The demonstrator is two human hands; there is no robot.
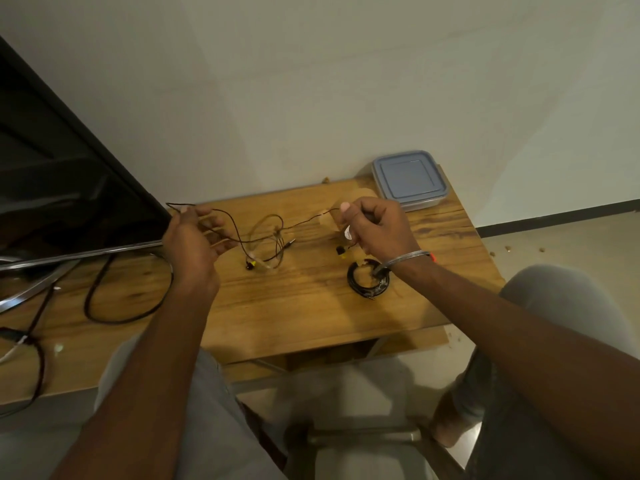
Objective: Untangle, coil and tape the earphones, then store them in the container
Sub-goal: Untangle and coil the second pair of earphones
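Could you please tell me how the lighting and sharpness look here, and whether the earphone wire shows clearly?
Head view: the light is dim and warm; the wide angle bends the table edges; the earphone wire held between the left hand and right hand is faint against the wood; the lower frame is blurred.

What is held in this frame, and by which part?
The thin dark earphone cable, by both hands: the left hand and the right hand each pinch a stretch of wire, the tangled loops hanging between them.

Table tan wood-grain, container blue-grey, earphones dark cable w/ yellow buds, coil blk.
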